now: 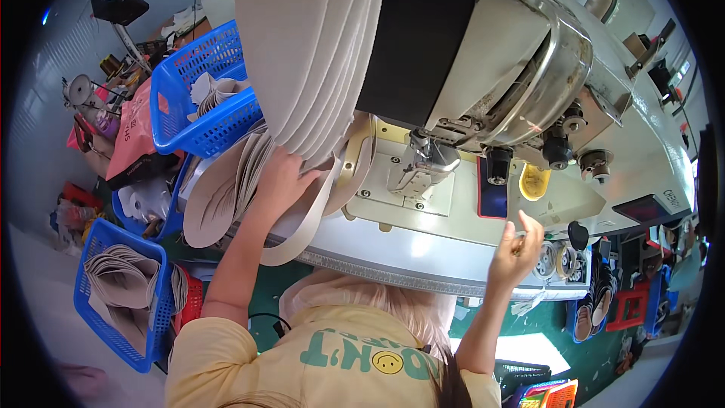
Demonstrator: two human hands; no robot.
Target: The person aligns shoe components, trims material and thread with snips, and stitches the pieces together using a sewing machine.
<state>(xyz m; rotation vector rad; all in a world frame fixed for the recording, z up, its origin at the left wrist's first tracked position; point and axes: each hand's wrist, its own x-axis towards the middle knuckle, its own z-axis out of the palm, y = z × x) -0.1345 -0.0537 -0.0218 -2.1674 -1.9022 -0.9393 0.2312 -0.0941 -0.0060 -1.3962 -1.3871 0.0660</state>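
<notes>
Pale beige sheet pieces (pixel 215 208) lie in a fanned pile on the left side of the sewing machine's white table (pixel 423 245). They are thin and matt, with smoothly rounded ends, and their edges show as close layers. A long curved strip (pixel 306 236) bows over the near edge of the table. Above and beyond them, a paler layered stack (pixel 306 45) runs out of view at the far side, its rounded lower ends stepped one behind another in front of the machine's black housing (pixel 419 41).

The left hand (pixel 281 181) is at the pile, just below the ends of that stack, thumb pointing right and touching the pieces. Its fingertips are lost among the layers, so I cannot tell whether it is clamped on any of them.

The right hand (pixel 518 251) is raised on the right, near the table's near edge, fingers apart and loosely bent; it seems to hold nothing. Farther off are a dark flat rectangle (pixel 492 190) and a yellow oval dish (pixel 534 181).
</notes>
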